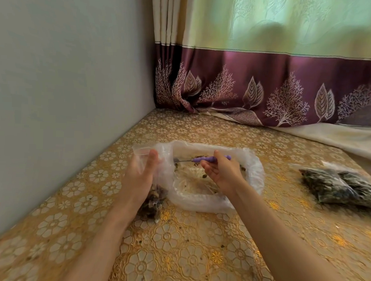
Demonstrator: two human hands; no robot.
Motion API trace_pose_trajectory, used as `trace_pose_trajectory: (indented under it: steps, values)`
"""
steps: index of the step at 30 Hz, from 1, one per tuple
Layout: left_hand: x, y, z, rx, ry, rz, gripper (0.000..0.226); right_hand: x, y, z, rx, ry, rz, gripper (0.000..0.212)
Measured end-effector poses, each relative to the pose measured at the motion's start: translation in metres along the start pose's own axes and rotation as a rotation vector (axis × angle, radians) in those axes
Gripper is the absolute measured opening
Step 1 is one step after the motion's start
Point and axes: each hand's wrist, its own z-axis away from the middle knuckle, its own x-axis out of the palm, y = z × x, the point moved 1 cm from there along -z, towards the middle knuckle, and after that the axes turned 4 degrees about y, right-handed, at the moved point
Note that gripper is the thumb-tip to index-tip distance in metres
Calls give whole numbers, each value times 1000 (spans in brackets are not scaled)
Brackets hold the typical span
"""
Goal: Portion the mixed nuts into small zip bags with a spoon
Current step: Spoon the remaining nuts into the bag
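The left hand [140,172] pinched the floppy bag [146,181] near its top; beside the bag, right-hand fingers [216,155] held the spoon [203,160].

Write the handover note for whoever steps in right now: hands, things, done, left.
Left hand holds a small zip bag upright by its mouth, nuts in its bottom.
Right hand grips the purple-handled spoon over the large clear bag, rolled open on the table.
Done: filled bags lie at the right.
Left: only scattered nuts show in the large bag; scoop them, then seal the small bag.
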Motion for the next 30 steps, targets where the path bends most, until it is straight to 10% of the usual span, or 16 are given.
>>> trace_pose_trajectory:
  steps: [9,30]
  values:
    - [0,-3,-1,29,28,-17,105,-17,-9,7,-72,58,-31,66]
    - [2,0,0,82,64,27,86,2,-63,82,-498,-383,252,21]
